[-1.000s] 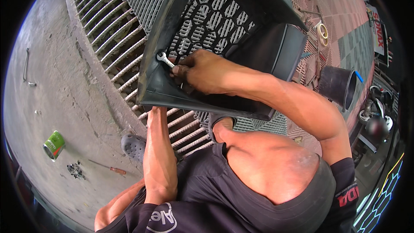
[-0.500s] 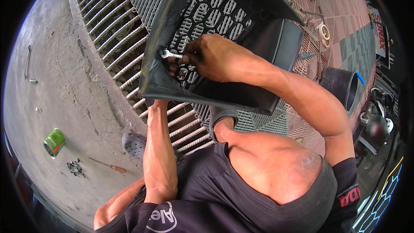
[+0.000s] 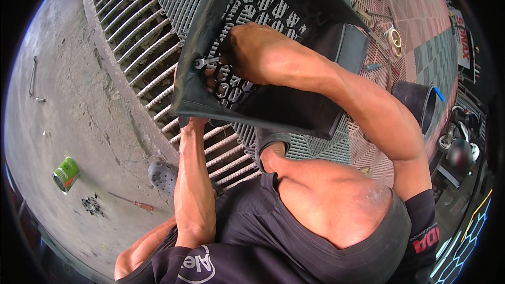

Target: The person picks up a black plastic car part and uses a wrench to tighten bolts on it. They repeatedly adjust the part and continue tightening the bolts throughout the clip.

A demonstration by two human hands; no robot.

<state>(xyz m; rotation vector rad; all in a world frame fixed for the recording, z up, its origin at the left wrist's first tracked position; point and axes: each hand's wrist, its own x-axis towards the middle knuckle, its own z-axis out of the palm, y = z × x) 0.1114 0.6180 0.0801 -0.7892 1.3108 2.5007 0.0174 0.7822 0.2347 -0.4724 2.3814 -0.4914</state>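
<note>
Big black shell [image 3: 284,106], right hand [image 3: 246,52] inside, wrench [image 3: 207,62] in the grip

Shell's honeycomb-patterned plastic, up around 12 o'clock in the view. Black bucket [image 3: 409,101] is well apart from it, out around 4 o'clock. Right hand's down in the shell, fingers clamped on the wrench handle. Left hand [image 3: 195,121] is tucked under the near edge, between 7 and 8 o'clock, mostly hidden, so can't tell if it's gripping. Green can [image 3: 67,172] sits way off toward 8 o'clock. Smallest is the wrench: pokes out at 9 o'clock from those right fingers, forked head just beside the shell's inner wall, can't tell if it's touching
</note>
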